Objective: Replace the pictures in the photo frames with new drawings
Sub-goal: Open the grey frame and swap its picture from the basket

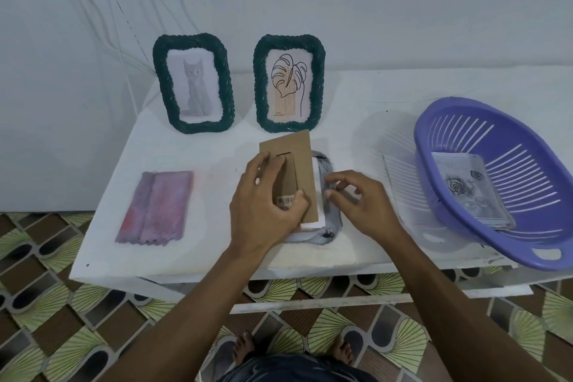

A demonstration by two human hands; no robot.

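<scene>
- Sitting right of the right grip (356, 195), a purple basket (527, 245) holds a stack of drawings (468, 192), a rose on top.
- Left grip (266, 198) is closed on a brown backing board (302, 161), tilted over a face-down frame (328, 226).
- Right grip's fingers are pinched at the frame's edge, just beside the board.
- Beyond both stand two green frames (193, 84) on the desk (201, 242).

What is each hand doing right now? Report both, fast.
Left hand: closed on the brown backing board of the face-down frame.
Right hand: fingers curled at the frame's right edge; grip cannot be told.
</scene>
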